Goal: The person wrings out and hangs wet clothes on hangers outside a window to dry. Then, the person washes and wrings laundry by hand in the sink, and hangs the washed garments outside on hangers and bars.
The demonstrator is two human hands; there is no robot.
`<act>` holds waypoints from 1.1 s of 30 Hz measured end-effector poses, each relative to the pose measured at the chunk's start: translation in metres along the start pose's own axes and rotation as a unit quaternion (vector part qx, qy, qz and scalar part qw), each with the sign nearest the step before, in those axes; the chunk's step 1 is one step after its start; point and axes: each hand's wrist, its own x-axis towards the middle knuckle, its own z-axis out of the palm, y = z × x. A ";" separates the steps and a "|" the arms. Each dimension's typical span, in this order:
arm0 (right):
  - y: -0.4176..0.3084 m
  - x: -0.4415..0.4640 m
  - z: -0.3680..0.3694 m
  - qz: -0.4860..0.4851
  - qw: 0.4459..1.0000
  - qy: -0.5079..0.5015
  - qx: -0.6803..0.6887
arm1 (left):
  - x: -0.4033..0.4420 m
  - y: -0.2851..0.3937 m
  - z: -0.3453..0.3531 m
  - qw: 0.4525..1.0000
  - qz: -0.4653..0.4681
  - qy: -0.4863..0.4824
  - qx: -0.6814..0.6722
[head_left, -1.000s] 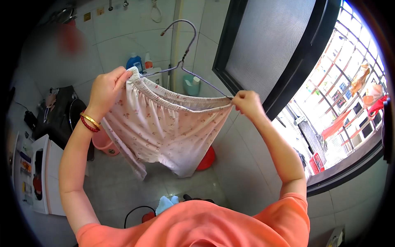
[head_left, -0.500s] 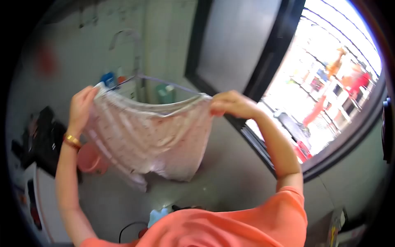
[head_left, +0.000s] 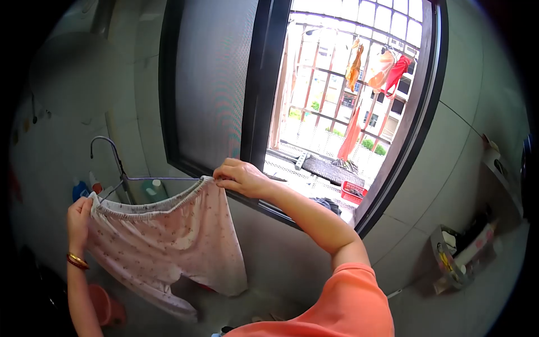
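A pair of pale pink patterned pants (head_left: 168, 241) with an elastic waistband hangs spread out in front of me. Inside the waistband sits a purple-grey clothes hanger (head_left: 119, 160), its hook pointing up. My left hand (head_left: 78, 222) is closed on the left corner of the waistband, a gold bracelet on that wrist. At the opposite corner my right hand (head_left: 240, 177) pinches the waistband near the hanger's right end. Both legs of the pants dangle freely.
A dark-framed window (head_left: 261, 84) stands partly open, with a barred ledge outside where red and orange garments (head_left: 393, 70) hang. A red basket (head_left: 353, 192) sits on the ledge. Bottles (head_left: 81, 190) stand behind the hanger; a pink bucket (head_left: 104, 306) is below. A wall shelf (head_left: 449, 255) is at right.
My view has swung right toward the window, so the pants and hands now appear lower and further left. Both hands still grip the waistband corners.
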 end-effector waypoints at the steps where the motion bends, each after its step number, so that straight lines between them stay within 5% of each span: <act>1: -0.001 0.000 0.004 -0.036 0.999 0.036 0.002 | 0.002 -0.002 0.000 1.000 0.002 -0.011 -0.002; 4: 0.008 0.005 0.018 -0.081 0.996 -0.028 -0.020 | 0.009 -0.012 0.002 0.999 0.007 -0.029 -0.037; 8: -0.019 -0.005 0.015 0.078 0.964 -0.083 0.239 | 0.012 -0.012 0.006 1.000 0.022 -0.016 -0.001; 12: -0.056 -0.007 -0.001 0.131 0.883 -0.120 0.436 | 0.016 -0.007 0.017 0.999 0.052 -0.002 -0.008; 17: -0.088 -0.017 -0.015 0.248 0.748 -0.042 0.614 | 0.026 -0.018 0.028 0.997 0.075 0.004 -0.023; 22: -0.119 -0.044 -0.048 0.147 0.629 0.150 0.748 | 0.039 0.006 0.055 0.990 0.119 0.009 -0.071; 25: -0.137 -0.086 -0.091 0.141 0.658 0.292 0.680 | 0.044 0.012 0.063 0.974 0.133 0.024 -0.184; 29: -0.157 -0.141 -0.158 0.116 0.733 0.397 0.541 | 0.014 -0.064 0.110 0.950 0.110 -0.032 -0.289; 33: -0.174 -0.162 -0.219 0.153 0.804 0.449 0.359 | -0.069 -0.131 0.214 0.906 -0.136 -0.205 -0.345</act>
